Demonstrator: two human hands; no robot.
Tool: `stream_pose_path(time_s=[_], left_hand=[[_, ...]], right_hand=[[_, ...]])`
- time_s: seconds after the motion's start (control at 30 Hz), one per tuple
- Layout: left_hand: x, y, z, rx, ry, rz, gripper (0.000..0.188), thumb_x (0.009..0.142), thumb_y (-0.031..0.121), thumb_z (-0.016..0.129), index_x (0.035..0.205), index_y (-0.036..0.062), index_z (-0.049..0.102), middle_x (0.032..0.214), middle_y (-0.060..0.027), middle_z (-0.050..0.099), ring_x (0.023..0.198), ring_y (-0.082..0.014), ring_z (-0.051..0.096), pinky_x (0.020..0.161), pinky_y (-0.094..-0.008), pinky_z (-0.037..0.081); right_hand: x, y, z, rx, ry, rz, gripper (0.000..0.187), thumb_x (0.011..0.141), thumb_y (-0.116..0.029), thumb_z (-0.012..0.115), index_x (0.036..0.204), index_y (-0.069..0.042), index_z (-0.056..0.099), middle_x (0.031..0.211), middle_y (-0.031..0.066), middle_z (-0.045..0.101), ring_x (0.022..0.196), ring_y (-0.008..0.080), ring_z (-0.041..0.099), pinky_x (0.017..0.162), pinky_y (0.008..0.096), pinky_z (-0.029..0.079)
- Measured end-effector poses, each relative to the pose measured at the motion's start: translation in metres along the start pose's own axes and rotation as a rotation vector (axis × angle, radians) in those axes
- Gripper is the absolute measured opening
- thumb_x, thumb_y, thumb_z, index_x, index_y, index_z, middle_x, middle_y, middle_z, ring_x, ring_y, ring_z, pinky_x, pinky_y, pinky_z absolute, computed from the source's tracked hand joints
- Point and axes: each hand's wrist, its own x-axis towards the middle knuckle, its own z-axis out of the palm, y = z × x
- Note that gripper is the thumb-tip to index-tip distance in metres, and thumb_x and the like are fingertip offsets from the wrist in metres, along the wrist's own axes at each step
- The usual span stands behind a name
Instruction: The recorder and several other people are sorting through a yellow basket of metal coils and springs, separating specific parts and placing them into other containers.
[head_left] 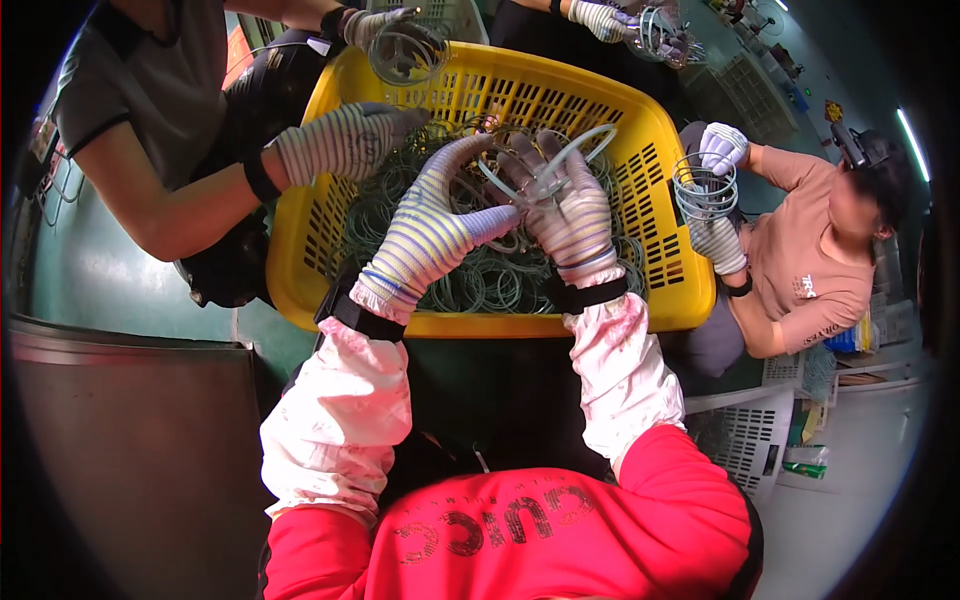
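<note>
Pale, see-through rings [605, 145] lie across the palm and fingers of my right hand [572, 215], which holds them above a yellow basket [480, 325]. Its palm faces up and its fingers are partly curled. Beside it, on the left, my left hand [428, 228] makes a wide C, thumb and fingers apart, close to the rings' left side. I cannot tell whether its fingertips touch them. Both hands wear striped work gloves. Beneath them a tangled heap of thin, greenish-grey rings [490, 285] fills the basket.
At the left, a co-worker's gloved hand [345, 143] reaches over the heap; their other hand holds looped rings [405, 55]. Another person on the right holds a stack of rings [706, 193]. Rings [662, 35] hang from a hand at the back. A white crate [745, 435] stands lower right.
</note>
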Motion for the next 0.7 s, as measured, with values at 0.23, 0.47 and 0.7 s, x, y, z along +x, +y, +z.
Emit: stream_pose_path(time_s=[0.23, 0.47, 0.7], left_hand=[[0.013, -0.005, -0.015, -0.266, 0.11, 0.077, 0.069, 0.091, 0.023, 0.073, 0.149, 0.006, 0.04, 0.121, -0.0085, 0.06, 0.108, -0.0158, 0.06, 0.076, -0.0291, 0.057], [0.008, 0.002, -0.016, -0.556, 0.159, -0.104, 0.054, 0.094, 0.042, 0.068, 0.139, 0.0164, 0.053, 0.115, -0.0017, 0.068, 0.09, -0.0145, 0.068, 0.065, -0.0321, 0.058], [0.005, -0.009, -0.027, -0.562, 0.151, -0.163, 0.057, 0.102, 0.05, 0.054, 0.141, 0.0083, 0.049, 0.129, -0.0112, 0.063, 0.105, -0.0273, 0.067, 0.081, -0.0441, 0.062]], right_hand=[[0.003, -0.023, -0.02, 0.224, -0.159, -0.118, 0.034, 0.107, -0.031, 0.046, 0.132, -0.014, 0.06, 0.126, 0.0096, 0.068, 0.098, 0.0212, 0.071, 0.093, 0.0494, 0.056], [-0.022, 0.003, 0.024, -1.025, -0.228, -0.495, 0.08, 0.09, -0.042, 0.075, 0.155, -0.013, 0.038, 0.151, 0.0031, 0.05, 0.068, -0.0032, 0.045, 0.067, 0.0183, 0.046], [-0.022, 0.013, 0.025, -1.137, -0.385, -0.61, 0.116, 0.063, -0.041, 0.093, 0.159, -0.018, 0.031, 0.141, 0.0023, 0.055, 0.07, -0.001, 0.043, 0.063, 0.0181, 0.04]])
